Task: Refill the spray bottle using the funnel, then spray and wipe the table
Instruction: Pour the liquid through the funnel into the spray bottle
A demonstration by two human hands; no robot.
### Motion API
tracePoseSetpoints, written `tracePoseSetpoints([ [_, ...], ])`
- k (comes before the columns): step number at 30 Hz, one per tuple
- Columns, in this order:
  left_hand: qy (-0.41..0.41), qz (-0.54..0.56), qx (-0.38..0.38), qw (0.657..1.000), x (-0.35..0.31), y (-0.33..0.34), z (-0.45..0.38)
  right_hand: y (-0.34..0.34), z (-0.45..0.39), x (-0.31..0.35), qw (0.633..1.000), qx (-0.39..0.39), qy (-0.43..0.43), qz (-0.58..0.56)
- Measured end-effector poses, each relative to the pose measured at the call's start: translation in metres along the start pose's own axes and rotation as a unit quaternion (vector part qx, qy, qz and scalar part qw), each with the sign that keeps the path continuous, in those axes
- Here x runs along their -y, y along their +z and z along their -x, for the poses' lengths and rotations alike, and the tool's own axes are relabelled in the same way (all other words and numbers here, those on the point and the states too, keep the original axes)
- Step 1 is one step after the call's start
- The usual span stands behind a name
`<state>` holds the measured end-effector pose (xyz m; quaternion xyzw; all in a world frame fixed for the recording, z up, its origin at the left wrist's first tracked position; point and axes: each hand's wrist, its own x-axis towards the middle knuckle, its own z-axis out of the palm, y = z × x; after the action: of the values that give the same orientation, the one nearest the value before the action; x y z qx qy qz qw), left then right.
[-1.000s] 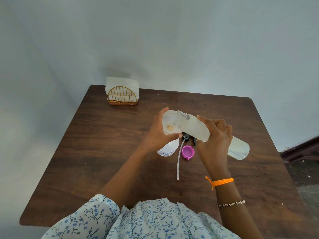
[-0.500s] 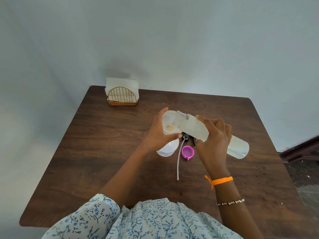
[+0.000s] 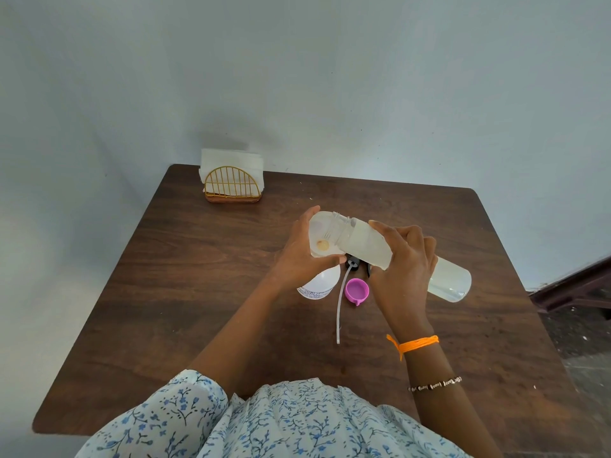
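The brown wooden counter (image 3: pixel 205 292) carried everything, and a wire napkin holder (image 3: pixel 232 185) stood far beyond the fingers at its back corner. The right hand (image 3: pixel 401 276) had its fingers wrapped round a clear refill bottle (image 3: pixel 446 279), tipped nearly level with its open neck inside the white funnel (image 3: pixel 322 236). The left hand (image 3: pixel 302 256) pinched the funnel's rim between thumb and fingers, steadying it over the spray bottle (image 3: pixel 319 285) below the palm. Compared with the second before, the refill bottle's base had risen slightly while both hands barely shifted, so the pour was probably continuing; how full the spray bottle was could not be told. Between the two wrists lay the spray head's dip tube (image 3: pixel 340 309), and just beside it a pink cap (image 3: pixel 357 290), both off their bottles.
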<state>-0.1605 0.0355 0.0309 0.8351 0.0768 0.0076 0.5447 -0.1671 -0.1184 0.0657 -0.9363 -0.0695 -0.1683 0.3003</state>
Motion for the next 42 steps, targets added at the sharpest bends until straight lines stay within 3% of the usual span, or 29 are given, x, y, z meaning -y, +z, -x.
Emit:
tracePoseSetpoints([
  [42, -0.003, 0.023, 0.019, 1.000, -0.0064, -0.0045, 0.0036, 0.0019, -0.0003, 0.0021, 1.000, -0.012, -0.005, 0.001],
])
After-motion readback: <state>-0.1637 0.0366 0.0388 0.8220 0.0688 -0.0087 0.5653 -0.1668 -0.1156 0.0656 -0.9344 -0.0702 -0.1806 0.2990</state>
